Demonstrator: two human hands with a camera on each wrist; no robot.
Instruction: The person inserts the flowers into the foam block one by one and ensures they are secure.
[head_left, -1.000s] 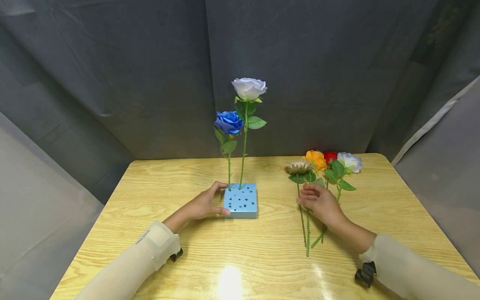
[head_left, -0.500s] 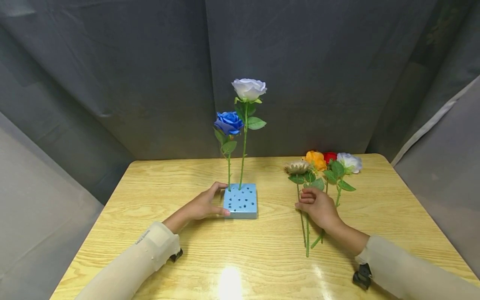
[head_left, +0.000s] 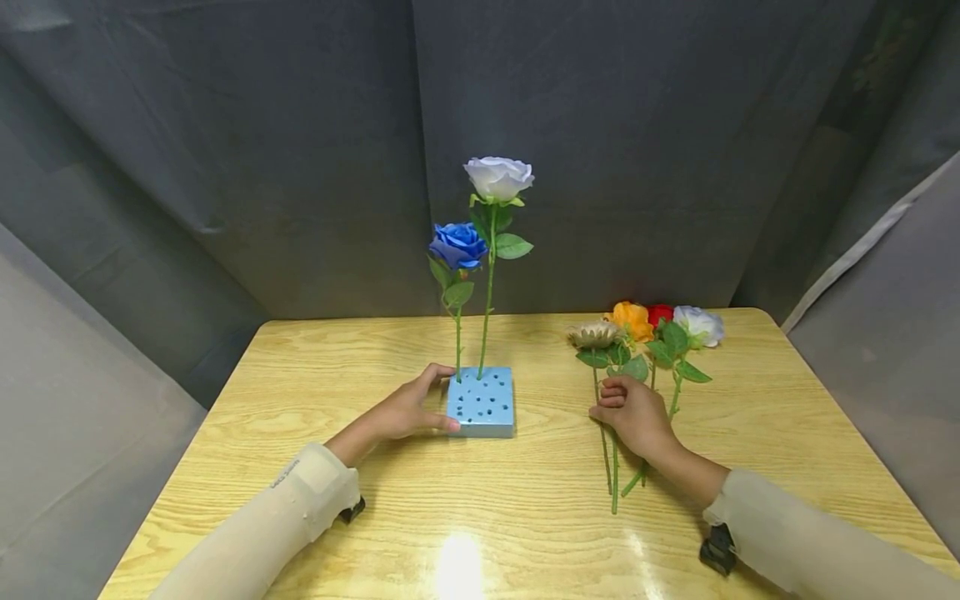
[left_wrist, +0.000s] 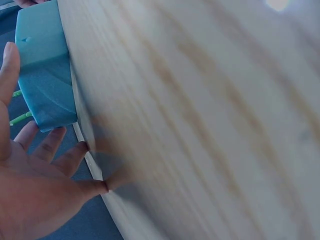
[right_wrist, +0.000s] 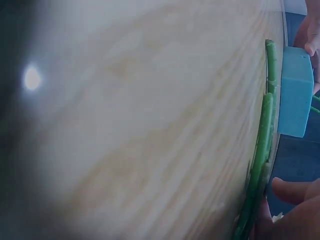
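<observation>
My left hand (head_left: 401, 410) holds a light blue foam block (head_left: 482, 429) dotted with holes, thumb at the front and fingers at the back left. A blue rose (head_left: 458, 245) and a taller white rose (head_left: 498, 177) stand upright in the block. At the right, my right hand (head_left: 641, 418) reaches over several lying flowers, its fingers bent. Its thumb touches or nearly touches the brown stem of a beige sunflower-like flower (head_left: 595, 336); whether it grips the stem is unclear. In the right wrist view, thumb (right_wrist: 286, 191) and fingertips look apart beside green stems (right_wrist: 262, 145).
An orange flower (head_left: 631, 321), a red flower (head_left: 660, 313) and a white rose (head_left: 699, 326) lie near the back right edge of the wooden table (head_left: 360, 350). Their stems overlap, pointing toward the front. A dark curtain (head_left: 615, 167) hangs behind the table.
My right hand has come slightly left and down toward the brown stem, its fingers drawing in. The beige flower head has shifted a little left. My left hand and the block stay put.
</observation>
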